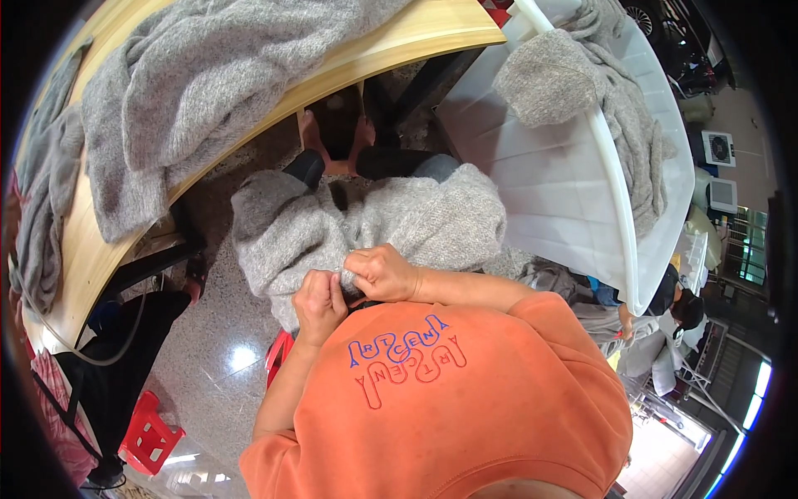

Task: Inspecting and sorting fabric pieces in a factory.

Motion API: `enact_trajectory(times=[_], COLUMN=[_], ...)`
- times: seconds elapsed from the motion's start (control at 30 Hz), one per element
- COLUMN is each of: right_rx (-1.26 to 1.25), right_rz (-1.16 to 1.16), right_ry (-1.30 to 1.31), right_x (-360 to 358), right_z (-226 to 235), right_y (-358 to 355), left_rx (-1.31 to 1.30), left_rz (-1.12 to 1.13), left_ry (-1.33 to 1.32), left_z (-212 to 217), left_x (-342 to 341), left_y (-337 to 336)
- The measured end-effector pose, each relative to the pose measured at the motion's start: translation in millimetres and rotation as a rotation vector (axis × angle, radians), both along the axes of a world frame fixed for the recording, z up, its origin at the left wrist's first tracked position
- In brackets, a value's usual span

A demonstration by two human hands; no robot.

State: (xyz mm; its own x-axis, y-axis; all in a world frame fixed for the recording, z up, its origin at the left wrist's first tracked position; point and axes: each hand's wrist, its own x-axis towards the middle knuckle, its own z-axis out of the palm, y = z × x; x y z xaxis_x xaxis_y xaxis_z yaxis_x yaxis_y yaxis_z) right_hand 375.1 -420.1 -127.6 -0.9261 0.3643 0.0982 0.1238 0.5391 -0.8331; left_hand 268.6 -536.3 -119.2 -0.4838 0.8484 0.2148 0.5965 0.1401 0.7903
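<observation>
A fluffy grey knitted garment (424,208) is bunched across my lap, hanging over both thighs. At its near edge, close to my waist, my left hand (318,303) is closed with thumb and fingers pressed together on the knit. My right hand (381,273) pinches the same edge just to the right and slightly farther out. The knuckles of the two hands nearly meet. Whatever lies between the fingertips, apart from the fabric, is too small to make out.
More grey knitwear (208,83) lies on the wooden table (407,37) ahead and left. A white plastic bin (565,200) on the right has grey knits (549,79) draped over its rim. At left are a red stool (150,432) and another person's dark-clothed leg (125,349); others sit far right.
</observation>
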Motion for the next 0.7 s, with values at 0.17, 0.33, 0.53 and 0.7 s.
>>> enact_trajectory(times=[0.17, 0.33, 0.53, 0.7], right_rx=[0.098, 0.123, 0.132, -0.509], right_rz=[-0.04, -0.088, -0.066, 0.062], right_ry=[0.038, 0.05, 0.06, 0.073], right_x=[4, -3, -15, -16], right_z=[-4, -5, -5, 3], right_y=[-4, -3, 1, 10], left_rx=[0.034, 0.076, 0.043, 0.201], left_rz=[0.011, 0.019, 0.032, 0.071], left_ry=[-0.005, 0.005, 0.03, 0.15], left_z=[-8, -6, -8, 6], left_x=[7, 11, 5, 5], left_y=[1, 6, 1, 1])
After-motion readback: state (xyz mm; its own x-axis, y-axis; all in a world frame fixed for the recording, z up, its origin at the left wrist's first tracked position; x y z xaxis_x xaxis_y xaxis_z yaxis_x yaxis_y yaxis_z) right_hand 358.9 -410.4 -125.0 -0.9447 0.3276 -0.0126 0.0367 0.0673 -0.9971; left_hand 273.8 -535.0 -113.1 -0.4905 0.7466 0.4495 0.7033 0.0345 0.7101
